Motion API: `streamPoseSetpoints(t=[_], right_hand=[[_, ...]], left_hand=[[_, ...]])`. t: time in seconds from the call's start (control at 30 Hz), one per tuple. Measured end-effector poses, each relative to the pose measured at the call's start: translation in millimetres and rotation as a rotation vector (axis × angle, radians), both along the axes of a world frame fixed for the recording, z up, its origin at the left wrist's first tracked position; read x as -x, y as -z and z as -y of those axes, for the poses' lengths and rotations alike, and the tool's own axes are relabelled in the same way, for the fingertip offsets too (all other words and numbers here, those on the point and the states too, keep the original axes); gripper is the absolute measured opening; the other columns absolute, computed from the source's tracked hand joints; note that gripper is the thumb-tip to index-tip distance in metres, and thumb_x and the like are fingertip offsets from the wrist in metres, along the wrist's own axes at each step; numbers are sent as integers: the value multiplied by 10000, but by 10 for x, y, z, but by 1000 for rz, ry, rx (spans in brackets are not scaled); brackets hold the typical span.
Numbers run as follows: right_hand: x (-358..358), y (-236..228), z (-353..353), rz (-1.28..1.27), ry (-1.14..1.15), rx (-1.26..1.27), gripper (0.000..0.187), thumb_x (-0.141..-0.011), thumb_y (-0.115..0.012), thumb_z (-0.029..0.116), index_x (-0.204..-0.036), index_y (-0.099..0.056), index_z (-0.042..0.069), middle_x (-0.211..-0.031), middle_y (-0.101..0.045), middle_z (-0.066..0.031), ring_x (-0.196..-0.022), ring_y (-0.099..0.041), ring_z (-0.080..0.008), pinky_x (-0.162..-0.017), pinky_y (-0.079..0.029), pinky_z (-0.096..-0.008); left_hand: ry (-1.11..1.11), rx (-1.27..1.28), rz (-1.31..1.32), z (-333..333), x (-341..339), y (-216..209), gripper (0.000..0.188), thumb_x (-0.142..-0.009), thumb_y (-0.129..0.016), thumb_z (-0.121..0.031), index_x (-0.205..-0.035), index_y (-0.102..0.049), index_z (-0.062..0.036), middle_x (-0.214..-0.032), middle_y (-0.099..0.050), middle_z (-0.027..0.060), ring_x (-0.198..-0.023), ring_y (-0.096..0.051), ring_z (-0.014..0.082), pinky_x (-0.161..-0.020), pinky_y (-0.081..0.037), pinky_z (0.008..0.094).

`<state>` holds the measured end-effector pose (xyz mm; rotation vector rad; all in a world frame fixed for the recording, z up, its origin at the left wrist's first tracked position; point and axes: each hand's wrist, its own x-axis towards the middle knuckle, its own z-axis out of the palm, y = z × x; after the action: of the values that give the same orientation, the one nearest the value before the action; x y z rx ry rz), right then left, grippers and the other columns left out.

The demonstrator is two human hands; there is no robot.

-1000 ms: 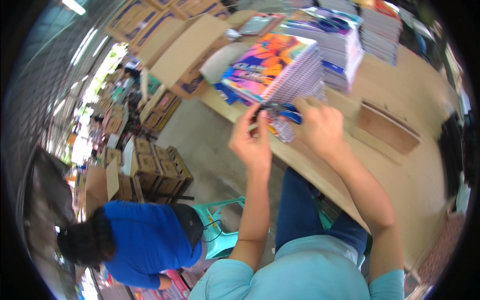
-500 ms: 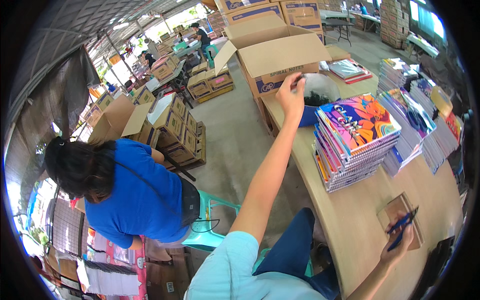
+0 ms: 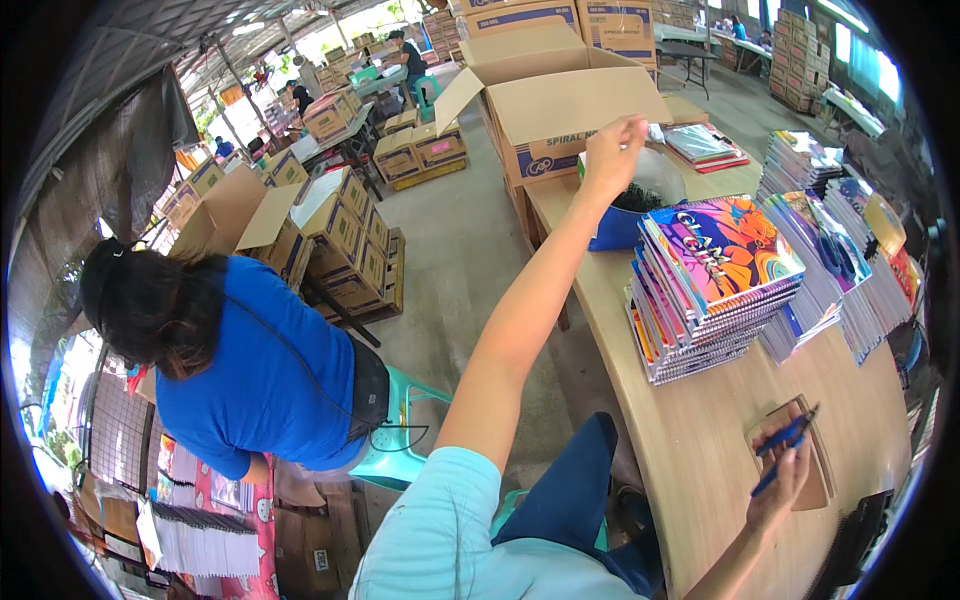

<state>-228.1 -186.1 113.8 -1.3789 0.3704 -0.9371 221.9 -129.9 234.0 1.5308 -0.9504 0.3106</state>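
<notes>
My left hand [image 3: 613, 165] is stretched far forward, above a blue tub [image 3: 612, 231] lined with clear plastic. Dark, wiry bits [image 3: 637, 197] lie inside the tub. The fingers are pinched together, and what they hold, if anything, cannot be made out. My right hand [image 3: 783, 488] grips blue-handled pliers [image 3: 784, 438], their dark tips pointing away to the right. Under the pliers, a flat brown board [image 3: 812, 494] lies on the table. Between the hands stands a tall stack of spiral notebooks [image 3: 715, 290], the top one with a colourful cover.
More notebook stacks [image 3: 808, 270] line the table's [image 3: 700, 450] right side. An open carton [image 3: 570, 105] stands beyond the tub. On my left, a person in a blue shirt [image 3: 265, 370] is by a turquoise stool [image 3: 400, 425]. Boxes on a pallet [image 3: 350, 245] stand further off.
My left hand has risen and moved slightly right and away, above the tub's far side. The right hand with the pliers has shifted slightly left and up over the board.
</notes>
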Motion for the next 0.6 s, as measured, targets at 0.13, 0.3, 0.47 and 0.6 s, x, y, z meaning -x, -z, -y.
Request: streamPoseSetpoints(t=[0.13, 0.3, 0.47, 0.6], right_hand=[[-229, -132, -295, -123, -8, 209, 603, -906, -629, 321, -1349, -480, -59, -1008, -573, -98, -949, -561, -186, -879, -453, -337], [-309, -203, -445, -290, 137, 451, 459, -806, -687, 135, -1233, -595, -8, -1095, -633, -132, -1011, -598, -219, -918, -453, -356], [-554, -362, -431, -357, 240, 692, 429, -749, -776, 161, -1123, -627, 16, -977, -609, -179, -913, -604, -356, -819, -490, -434], [-762, -301, -286, -302, 304, 801, 465, -738, -790, 176, -1143, -624, 17, -980, -623, -165, -909, -620, -334, -808, -505, -421]], left_hand=[[202, -132, 211, -138, 460, -163, 427, -975, -537, -441, -1188, -692, -106, -1210, -654, 209, -1184, -601, 325, -991, -452, 397], [211, -496, 413, -108, 763, -75, 362, -946, -542, -469, -1182, -710, -251, -1378, -545, 174, -1245, -535, 354, -1037, -422, 439], [323, -584, 375, -227, 996, -111, 395, -976, -530, -430, -1324, -619, -265, -1482, -451, 163, -1358, -433, 337, -1117, -338, 425], [421, -614, 457, -146, 1232, -136, 394, -965, -568, -372, -1330, -617, -234, -1487, -450, 148, -1370, -421, 332, -1118, -332, 421]])
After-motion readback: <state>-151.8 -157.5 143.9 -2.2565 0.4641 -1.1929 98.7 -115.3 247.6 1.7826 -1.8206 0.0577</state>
